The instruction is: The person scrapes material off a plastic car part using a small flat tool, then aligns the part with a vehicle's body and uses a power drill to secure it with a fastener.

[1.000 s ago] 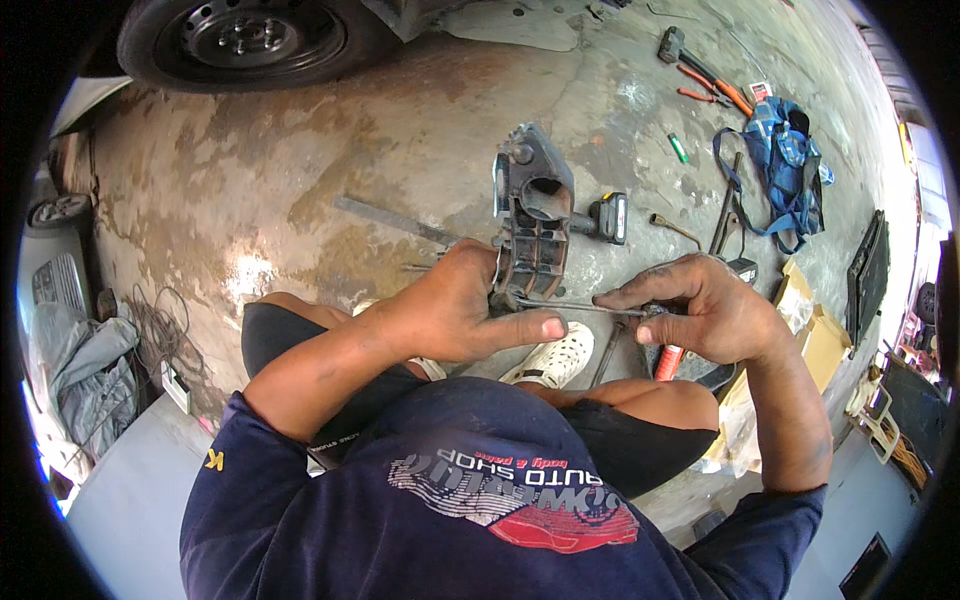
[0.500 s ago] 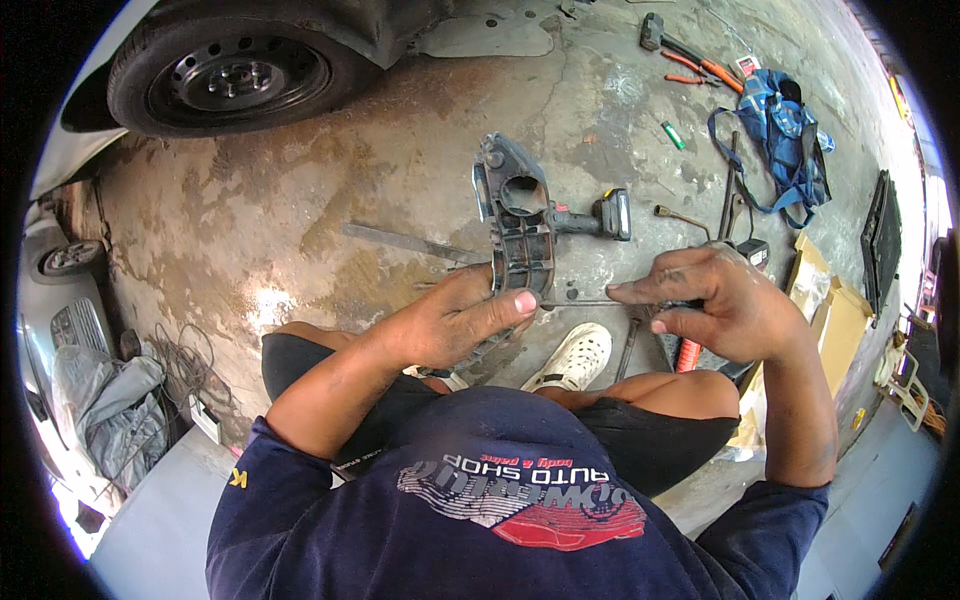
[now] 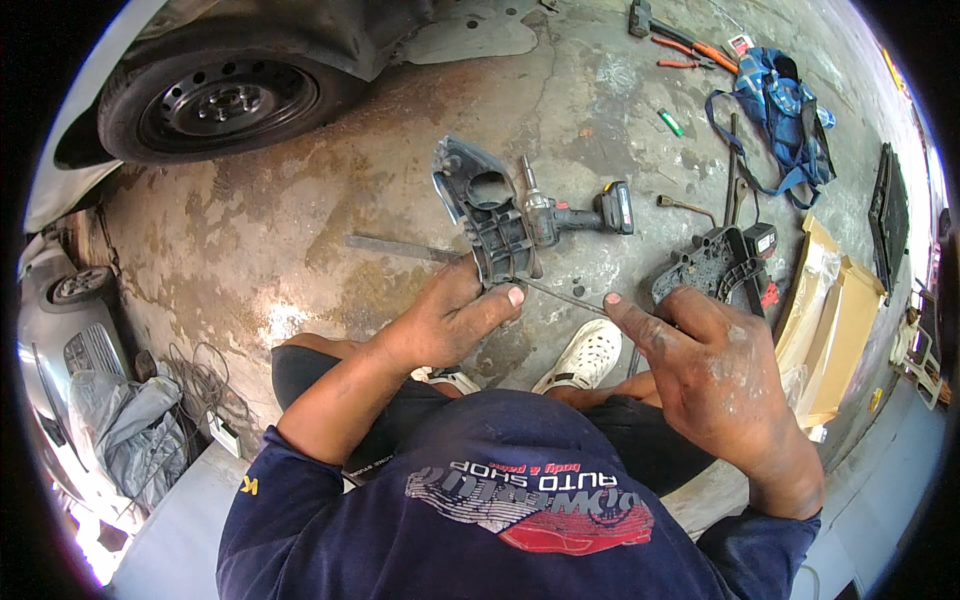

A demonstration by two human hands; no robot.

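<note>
Probing or levering is apparently going on at the dark plastic part [image 3: 494,228], which the left hand [image 3: 450,325] is gripping above the floor [image 3: 230,230]; the right hand [image 3: 708,375] is holding a thin rod [image 3: 568,296] toward its lower end. The next move is probably calling for steady pressure there.
</note>
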